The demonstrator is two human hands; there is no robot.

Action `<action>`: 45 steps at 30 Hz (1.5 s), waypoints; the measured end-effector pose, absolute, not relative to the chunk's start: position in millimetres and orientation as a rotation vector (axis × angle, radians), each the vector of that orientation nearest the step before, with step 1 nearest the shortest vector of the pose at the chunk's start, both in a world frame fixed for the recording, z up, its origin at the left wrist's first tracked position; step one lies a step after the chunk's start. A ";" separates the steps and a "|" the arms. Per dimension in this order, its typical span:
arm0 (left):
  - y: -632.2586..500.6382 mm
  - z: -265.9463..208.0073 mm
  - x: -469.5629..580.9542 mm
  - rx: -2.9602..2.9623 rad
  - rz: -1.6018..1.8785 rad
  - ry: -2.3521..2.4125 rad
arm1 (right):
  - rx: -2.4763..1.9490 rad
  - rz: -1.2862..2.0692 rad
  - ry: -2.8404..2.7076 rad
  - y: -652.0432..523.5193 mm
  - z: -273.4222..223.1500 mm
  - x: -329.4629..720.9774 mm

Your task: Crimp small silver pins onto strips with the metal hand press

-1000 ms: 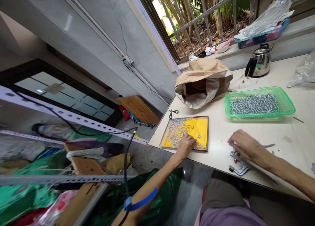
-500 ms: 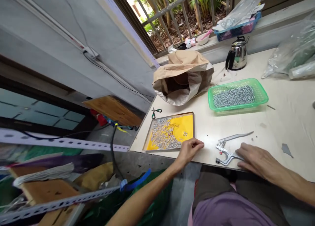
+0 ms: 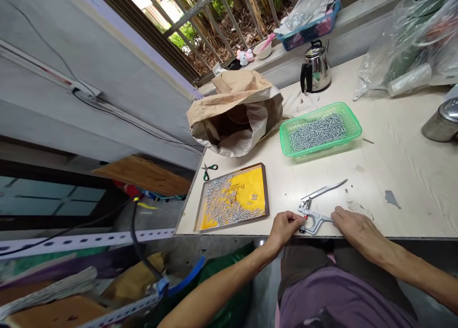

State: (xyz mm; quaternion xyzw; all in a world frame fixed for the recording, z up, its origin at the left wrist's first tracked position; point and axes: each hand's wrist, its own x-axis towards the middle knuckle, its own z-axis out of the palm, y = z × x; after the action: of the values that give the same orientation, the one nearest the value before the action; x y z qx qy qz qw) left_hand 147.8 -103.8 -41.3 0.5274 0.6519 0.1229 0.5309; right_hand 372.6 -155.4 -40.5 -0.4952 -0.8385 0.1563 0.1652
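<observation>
Silver hand-press pliers [image 3: 315, 218] lie on the table near its front edge, handles spread and pointing right, with a spring and a red part by the jaw. My right hand [image 3: 352, 223] grips the end of the lower handle. At the jaw, my left hand [image 3: 286, 228] is closed in a pinch, fingertips beside the red part; whatever is between them is too small to make out. To the left lies a shallow tray [image 3: 266, 189] with a yellow bottom, strewn with small silver metal pins [image 3: 223, 204]. More such pieces fill a green plastic basket [image 3: 286, 144] behind the pliers.
Green-handled scissors [image 3: 209, 170] lie behind the tray. An open brown paper bag [image 3: 236, 108] and a steel kettle [image 3: 317, 68] stand farther back. Plastic bags [image 3: 400, 46] and a metal container [image 3: 442, 120] are on the right. A grey scrap [image 3: 392, 198] lies on the table.
My left hand has moved right, from beside the tray to the jaw of the pliers. My right hand stays at the handle. The camera view has shifted to the right.
</observation>
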 end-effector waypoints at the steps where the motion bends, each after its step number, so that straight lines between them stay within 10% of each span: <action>1: -103.0 -40.5 148.2 1.288 0.275 1.566 | -1.405 0.436 -2.386 -156.0 -41.4 372.3; 33: -100.9 -26.9 152.3 1.080 0.026 1.538 | -1.446 0.293 -2.498 -110.8 -50.2 405.6; 45: -91.1 -29.9 210.9 2.646 0.185 0.890 | -1.669 0.259 -2.440 -126.3 -36.5 395.1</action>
State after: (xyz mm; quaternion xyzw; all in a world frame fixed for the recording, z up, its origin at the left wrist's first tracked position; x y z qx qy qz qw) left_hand 210.9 -91.1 -29.9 0.9318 0.3133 0.0652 0.1710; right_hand 395.1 -126.3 -36.5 -0.5604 -0.8191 0.0869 0.0868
